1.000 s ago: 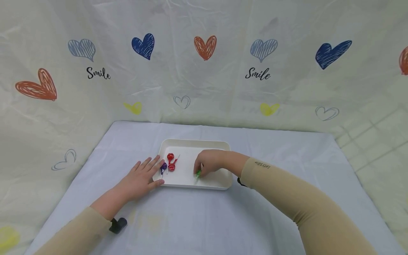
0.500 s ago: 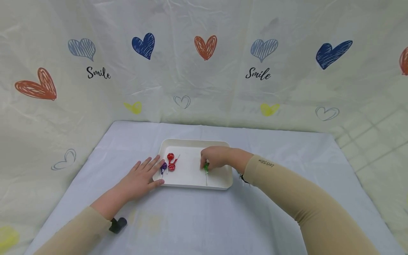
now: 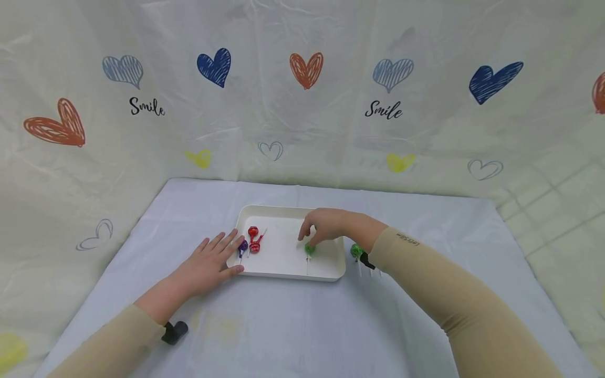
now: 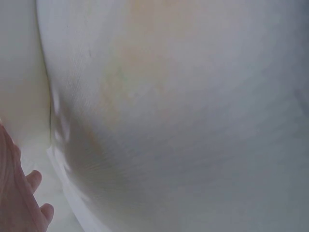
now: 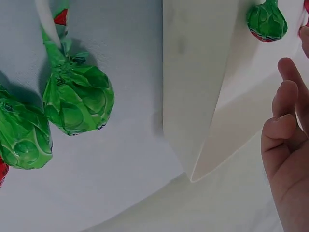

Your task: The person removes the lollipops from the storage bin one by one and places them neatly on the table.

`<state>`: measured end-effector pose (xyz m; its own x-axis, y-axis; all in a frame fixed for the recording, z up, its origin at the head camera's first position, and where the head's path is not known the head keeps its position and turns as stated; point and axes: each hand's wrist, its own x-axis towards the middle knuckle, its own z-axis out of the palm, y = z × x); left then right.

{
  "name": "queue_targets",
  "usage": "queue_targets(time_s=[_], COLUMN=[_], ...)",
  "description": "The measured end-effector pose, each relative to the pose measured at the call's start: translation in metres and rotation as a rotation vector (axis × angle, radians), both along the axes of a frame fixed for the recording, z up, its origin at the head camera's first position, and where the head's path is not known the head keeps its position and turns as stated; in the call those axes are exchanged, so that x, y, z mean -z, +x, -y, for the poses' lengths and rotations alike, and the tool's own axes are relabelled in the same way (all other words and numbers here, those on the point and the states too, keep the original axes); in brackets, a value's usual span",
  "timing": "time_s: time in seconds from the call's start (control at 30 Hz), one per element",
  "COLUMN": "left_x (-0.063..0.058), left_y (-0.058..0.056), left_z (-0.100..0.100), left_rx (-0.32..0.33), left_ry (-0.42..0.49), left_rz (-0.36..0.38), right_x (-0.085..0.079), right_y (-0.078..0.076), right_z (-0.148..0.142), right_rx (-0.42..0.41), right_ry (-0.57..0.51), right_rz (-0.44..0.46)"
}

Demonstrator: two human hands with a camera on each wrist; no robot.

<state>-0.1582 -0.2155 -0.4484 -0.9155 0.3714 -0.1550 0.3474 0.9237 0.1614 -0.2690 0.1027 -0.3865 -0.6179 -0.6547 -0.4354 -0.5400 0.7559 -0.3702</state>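
Observation:
My left hand (image 3: pixel 208 268) lies flat with spread fingers at the left end of a white tray (image 3: pixel 283 266). Beside its fingertips are a purple lollipop (image 3: pixel 243 245) and two red lollipops (image 3: pixel 255 247) in the tray. My right hand (image 3: pixel 328 223) hovers over the tray's right half, thumb and fingers parted. Under it a green lollipop (image 3: pixel 309 249) lies on the tray floor, stick pointing toward me. In the right wrist view that green lollipop (image 5: pixel 267 21) sits apart from the fingers (image 5: pixel 286 94). The left wrist view shows only part of the left hand (image 4: pixel 19 193).
Right of the tray, green lollipops (image 3: pixel 356 251) lie on the white cloth, partly hidden by the right wrist. The right wrist view shows them close, with another green lollipop (image 5: pixel 21 137) and a sliver of red at the edge. A heart-printed sheet (image 3: pixel 321 131) hangs behind.
My right hand moved the green lollipop rightward in the tray, let go of it, and shifted away from it. Green lollipops beside the tray came into view. The left hand stayed still.

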Motion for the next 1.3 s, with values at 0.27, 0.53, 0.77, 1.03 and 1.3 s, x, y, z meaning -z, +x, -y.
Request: queue_targets(time_s=[0.27, 0.53, 0.77, 1.03, 1.3], left_x=[0.002, 0.005, 0.009, 0.006, 0.007], left_y=[-0.001, 0.000, 0.001, 0.000, -0.002], left_z=[-0.001, 0.001, 0.005, 0.003, 0.003], left_rx=[-0.001, 0.007, -0.011, -0.001, -0.003], left_ry=[0.001, 0.016, 0.018, 0.021, 0.017], left_rz=[0.003, 0.004, 0.006, -0.005, -0.015], right_x=[0.007, 0.017, 0.018, 0.017, 0.012], right_y=[-0.001, -0.001, 0.000, 0.003, -0.003], right_z=[-0.006, -0.005, 0.000, -0.002, -0.013], right_rx=[0.061, 0.051, 0.027, 0.048, 0.023], right_ry=[0.033, 0.065, 0.065, 0.044, -0.019], right_rz=[0.023, -0.032, -0.055, -0.039, -0.065])
